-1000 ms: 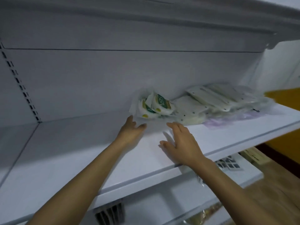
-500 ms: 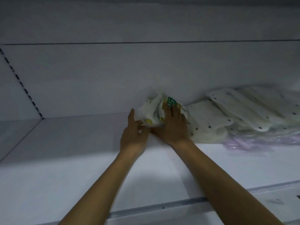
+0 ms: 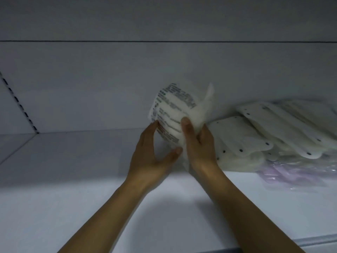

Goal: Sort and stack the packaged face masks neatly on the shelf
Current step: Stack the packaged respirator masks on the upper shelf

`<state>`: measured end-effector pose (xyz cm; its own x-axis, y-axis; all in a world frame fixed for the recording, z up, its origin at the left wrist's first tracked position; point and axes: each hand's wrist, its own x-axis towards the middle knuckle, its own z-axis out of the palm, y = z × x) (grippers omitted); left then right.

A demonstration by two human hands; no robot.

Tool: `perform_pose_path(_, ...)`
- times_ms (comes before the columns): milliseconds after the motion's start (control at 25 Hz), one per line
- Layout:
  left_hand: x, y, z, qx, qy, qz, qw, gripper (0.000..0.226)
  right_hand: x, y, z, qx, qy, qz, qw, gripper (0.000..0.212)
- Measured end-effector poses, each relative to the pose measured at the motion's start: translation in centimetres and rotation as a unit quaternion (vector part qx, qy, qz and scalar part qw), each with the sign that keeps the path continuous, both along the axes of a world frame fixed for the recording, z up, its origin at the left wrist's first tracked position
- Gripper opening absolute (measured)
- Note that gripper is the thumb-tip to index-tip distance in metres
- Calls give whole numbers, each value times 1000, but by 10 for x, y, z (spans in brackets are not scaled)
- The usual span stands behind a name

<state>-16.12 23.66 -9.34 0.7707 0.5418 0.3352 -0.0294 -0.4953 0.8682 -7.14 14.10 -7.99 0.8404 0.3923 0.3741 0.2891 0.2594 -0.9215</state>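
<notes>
One head-worn view is given. The shelf (image 3: pixel 73 189) is seen from close before its front edge, looking forward and slightly down towards the back panel (image 3: pixel 109 88), left corner included.

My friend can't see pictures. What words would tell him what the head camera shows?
A person's left hand and right hand hold up a white mask packet at a white shelf, its printed text facing the camera. To its right, more white mask packs lie overlapped, with purplish packs in front.
</notes>
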Motion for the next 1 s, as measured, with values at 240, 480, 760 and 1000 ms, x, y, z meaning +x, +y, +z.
perform_pose_path(240,1,7,-1,-205,-146,-118,961,85,-5,7,-15,-109,-165,90,976,81)
perform_pose_path(480,3,19,-6,-229,-143,-11,963,67,-7,11,-15,-190,-128,122,966,103)
perform_pose_path(760,4,18,-4,-276,-151,8,949,59,-2,0,-9,-201,-132,-50,969,36)
perform_pose_path(1000,7,23,-8,-268,-146,-16,952,58,-11,7,-15,-196,-166,91,962,31)
